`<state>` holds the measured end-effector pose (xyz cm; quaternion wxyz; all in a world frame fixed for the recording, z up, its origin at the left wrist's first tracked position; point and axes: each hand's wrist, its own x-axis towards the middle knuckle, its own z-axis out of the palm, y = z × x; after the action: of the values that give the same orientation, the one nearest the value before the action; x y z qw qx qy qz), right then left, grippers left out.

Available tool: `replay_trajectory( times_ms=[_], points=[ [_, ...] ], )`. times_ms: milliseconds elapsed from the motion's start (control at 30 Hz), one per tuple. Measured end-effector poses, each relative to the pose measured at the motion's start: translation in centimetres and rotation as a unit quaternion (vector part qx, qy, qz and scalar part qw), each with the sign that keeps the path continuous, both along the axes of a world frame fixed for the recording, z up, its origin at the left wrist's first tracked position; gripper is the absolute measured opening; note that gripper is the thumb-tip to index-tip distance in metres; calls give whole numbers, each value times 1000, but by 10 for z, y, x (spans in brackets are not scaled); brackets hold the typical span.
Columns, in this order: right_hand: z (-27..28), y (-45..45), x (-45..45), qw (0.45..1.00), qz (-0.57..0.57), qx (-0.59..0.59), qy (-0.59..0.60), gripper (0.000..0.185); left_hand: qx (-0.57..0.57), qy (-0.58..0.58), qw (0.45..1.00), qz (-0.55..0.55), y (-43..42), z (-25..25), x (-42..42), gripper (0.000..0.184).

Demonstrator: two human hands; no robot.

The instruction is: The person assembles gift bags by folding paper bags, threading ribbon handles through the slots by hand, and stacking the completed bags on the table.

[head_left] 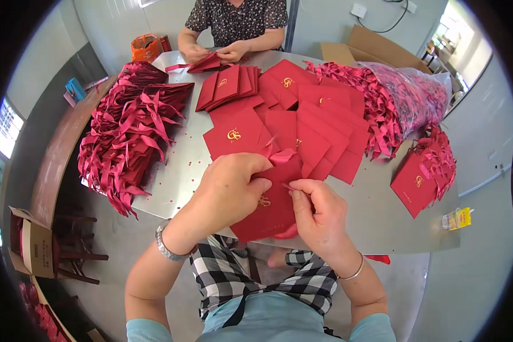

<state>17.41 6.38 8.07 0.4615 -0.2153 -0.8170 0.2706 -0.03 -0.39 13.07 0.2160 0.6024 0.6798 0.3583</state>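
Note:
A flat red paper gift bag with a gold emblem is in front of me at the table's near edge. My left hand is closed in a pinch by the bag's upper left, at a pink ribbon that loops above its top edge. On the bag's right side, my right hand pinches what looks like a thin end of ribbon between thumb and forefinger. Part of the bag is hidden behind both hands. Just beyond lie several overlapping red bags with gold emblems.
A heap of ribboned red bags covers the metal table's left side. Pink ribbons spill from a clear plastic sack at right, near another bag pile. Across the table, a person's hands hold a red bag.

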Motion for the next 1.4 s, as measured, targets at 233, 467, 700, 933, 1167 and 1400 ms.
replay_trajectory(
  times_ms=[233, 467, 700, 933, 1167, 1400],
  points=[
    [-12, 1, -7, 999, -23, 4, -47, 7, -88, -218, 972, -4, 7, -46, -12, 16],
    [-46, 13, -24, 990, -49, 52, -119, 8, -92, -271, 958, 24, 18, -108, -13, 21],
    [-59, 18, -26, 985, -45, -37, -162, 9, -37, -216, 975, 25, 16, -122, -6, 20],
    [-63, 19, -28, 988, -37, 66, -136, 12, -24, -192, 981, 23, 15, -122, -7, 19],
    [-65, 22, -32, 966, -33, 178, -182, 12, 10, -177, 984, 34, 15, -125, -2, 21],
    [-50, 21, -37, 962, -32, 73, -260, 8, 21, -156, 987, 40, 12, -127, -3, 23]
  ],
)
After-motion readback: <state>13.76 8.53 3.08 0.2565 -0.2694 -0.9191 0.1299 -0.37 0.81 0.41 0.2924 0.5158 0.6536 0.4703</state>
